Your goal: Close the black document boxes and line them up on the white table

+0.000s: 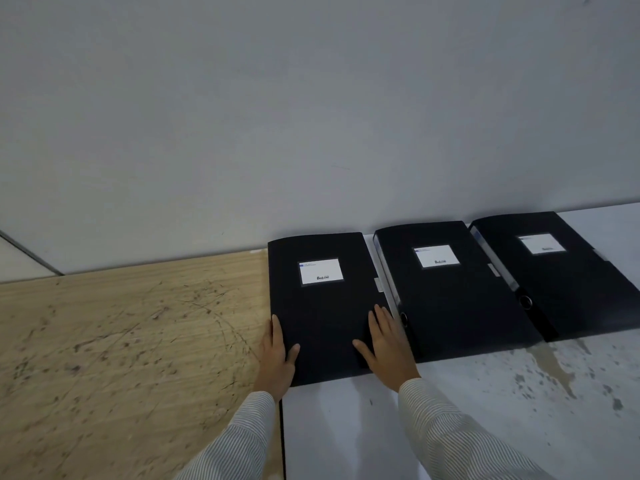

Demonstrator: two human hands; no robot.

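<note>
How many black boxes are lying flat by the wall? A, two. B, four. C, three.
C: a left box, a middle box and a right box lie side by side on the table, each with its white label facing up.

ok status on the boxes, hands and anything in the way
Left hand open against left box side, right hand flat on its lid. Middle box, right box alongside; all three shut on white table. Nothing blocking.

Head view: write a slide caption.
Left hand and right hand on leftmost box; middle box, right box alongside, all closed, on white table.
</note>
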